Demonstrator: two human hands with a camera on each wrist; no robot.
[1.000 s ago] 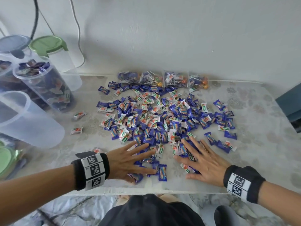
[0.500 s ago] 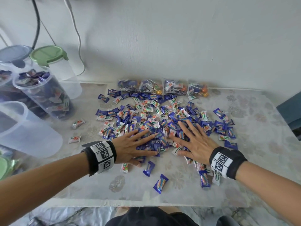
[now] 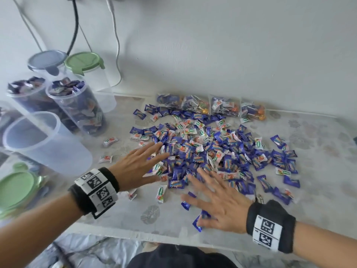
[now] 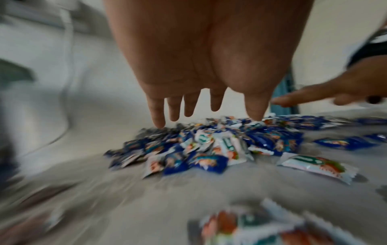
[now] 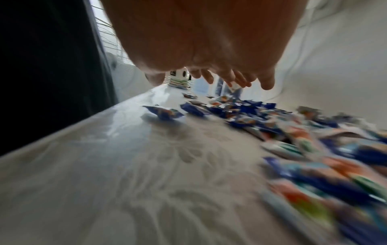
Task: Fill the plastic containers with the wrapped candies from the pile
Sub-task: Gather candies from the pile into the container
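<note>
Over candy pile: left hand, right hand flat, fingers spread.

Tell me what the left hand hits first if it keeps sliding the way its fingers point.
The left hand lies flat, fingers aimed up and right into the candy pile. Its fingertips already sit at the pile's near-left edge, so the blue and white wrapped candies come first; depth beyond is unclear.

1. A home corner, by the look of it: a table under a flower-patterned cover stands against a plain white wall.
2. Power cables hang down that wall.
3. Lidded household storage tubs stand at the back left.
</note>
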